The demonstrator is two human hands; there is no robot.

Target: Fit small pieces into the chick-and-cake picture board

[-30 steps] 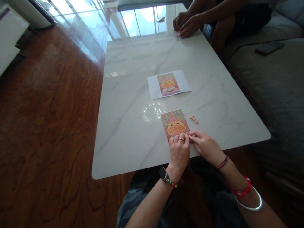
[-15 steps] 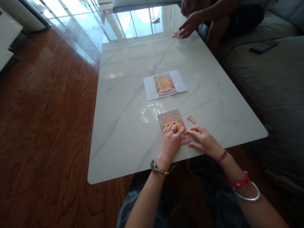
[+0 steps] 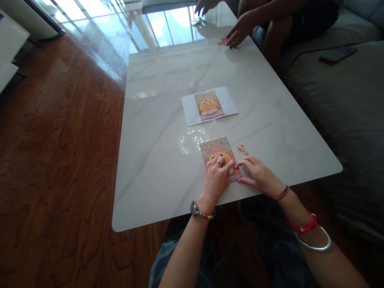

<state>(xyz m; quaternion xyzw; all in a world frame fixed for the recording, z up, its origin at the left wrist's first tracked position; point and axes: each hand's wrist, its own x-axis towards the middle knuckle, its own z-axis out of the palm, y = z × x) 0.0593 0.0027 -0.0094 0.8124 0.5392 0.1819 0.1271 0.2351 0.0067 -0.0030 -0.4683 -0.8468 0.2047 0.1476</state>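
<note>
Left hand [image 3: 216, 179] is lying flat, fingers spread, on the lower half of the puzzle [image 3: 220, 154], gripping nothing. Right hand [image 3: 258, 175] is resting at the puzzle's right edge, fingertips pinching together at a small piece; too small to confirm. Puzzle is lying near the table [image 3: 156, 168] front edge. Loose pieces [image 3: 242, 149] just right, picture sheet [image 3: 209, 105] beyond. Another person's hand [image 3: 237, 34] is touching pieces at the far end.

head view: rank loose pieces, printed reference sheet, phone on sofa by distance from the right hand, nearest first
From the right hand:
1. Loose pieces, just beyond the fingertips, right of the puzzle.
2. Printed reference sheet, mid-table, ahead and left.
3. Phone, far right on the sofa.
</note>
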